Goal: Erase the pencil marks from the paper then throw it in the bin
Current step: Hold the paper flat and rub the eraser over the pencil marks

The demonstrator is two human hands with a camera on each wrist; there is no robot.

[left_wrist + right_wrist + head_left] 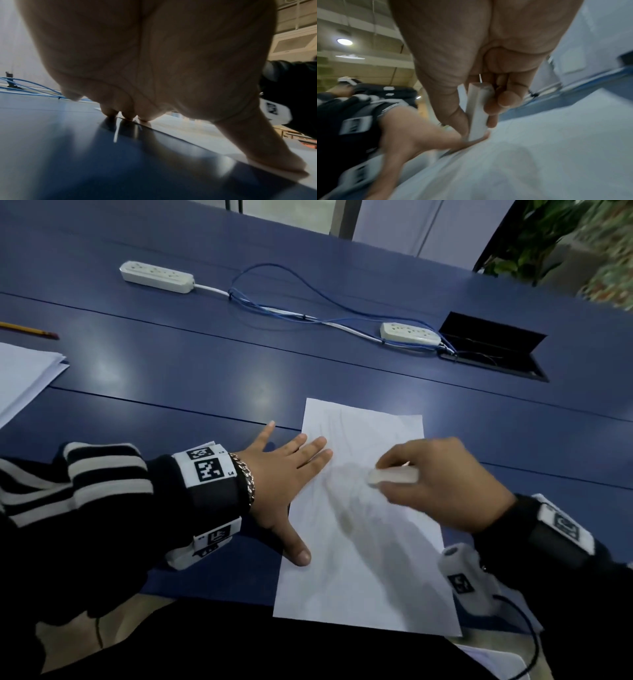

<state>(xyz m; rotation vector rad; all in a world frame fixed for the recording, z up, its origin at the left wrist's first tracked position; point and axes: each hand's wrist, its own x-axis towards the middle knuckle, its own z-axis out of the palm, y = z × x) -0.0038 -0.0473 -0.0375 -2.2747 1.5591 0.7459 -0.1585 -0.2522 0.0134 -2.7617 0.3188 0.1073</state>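
A white sheet of paper (366, 525) with faint pencil marks lies on the blue table (205, 364) in front of me. My left hand (287, 474) lies flat with spread fingers, fingertips and thumb pressing the paper's left edge (197, 135). My right hand (442, 484) pinches a white eraser (394, 475) between thumb and fingers, its end against the paper's middle. In the right wrist view the eraser (478, 112) stands on the paper (539, 155), and the picture is blurred. No bin is in view.
A yellow pencil (29, 330) and a stack of white sheets (24, 374) lie at the far left. Two white power strips (157, 276) (411, 333) with blue cables (291, 309) run across the back. An open black cable hatch (493, 347) sits back right.
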